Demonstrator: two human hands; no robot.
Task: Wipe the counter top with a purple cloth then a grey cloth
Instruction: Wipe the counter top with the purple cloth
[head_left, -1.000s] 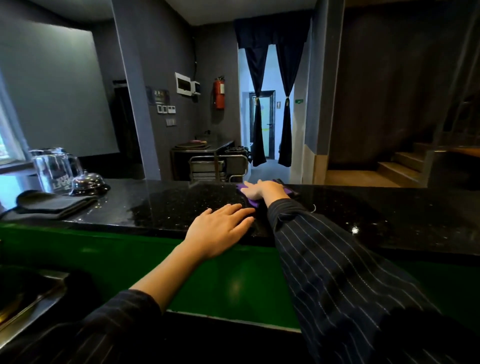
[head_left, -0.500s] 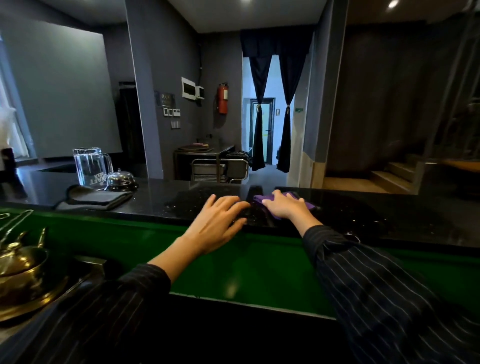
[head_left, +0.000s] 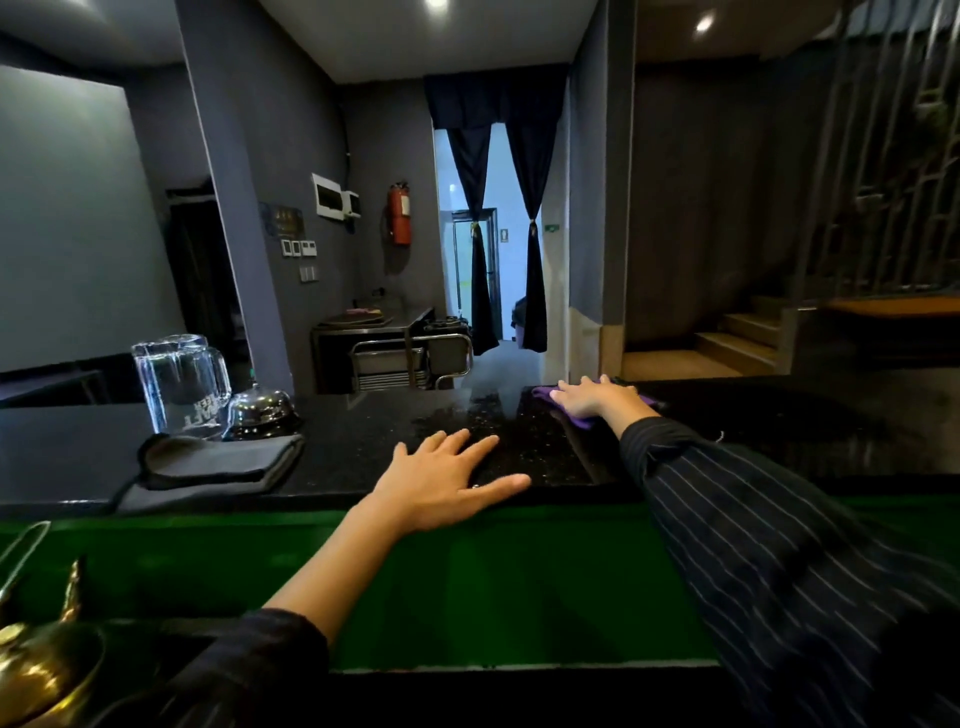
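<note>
A black speckled counter top (head_left: 779, 436) runs across the view above a green front panel. My right hand (head_left: 592, 397) lies flat on a purple cloth (head_left: 582, 418) near the counter's far edge, pressing it down; most of the cloth is hidden under the palm. My left hand (head_left: 441, 480) rests flat on the near edge with fingers spread, holding nothing. A folded grey cloth (head_left: 218, 465) lies on the counter to the left, apart from both hands.
Clear glass mugs (head_left: 176, 384) and a chrome call bell (head_left: 260, 410) stand behind the grey cloth. A brass pot (head_left: 36, 670) sits below at the lower left. Beyond the counter are a metal trolley (head_left: 410, 358) and stairs (head_left: 727, 343).
My right hand has slid the purple cloth to the right along the far edge of the counter. My left hand stays planted on the near edge. The camera has tilted.
</note>
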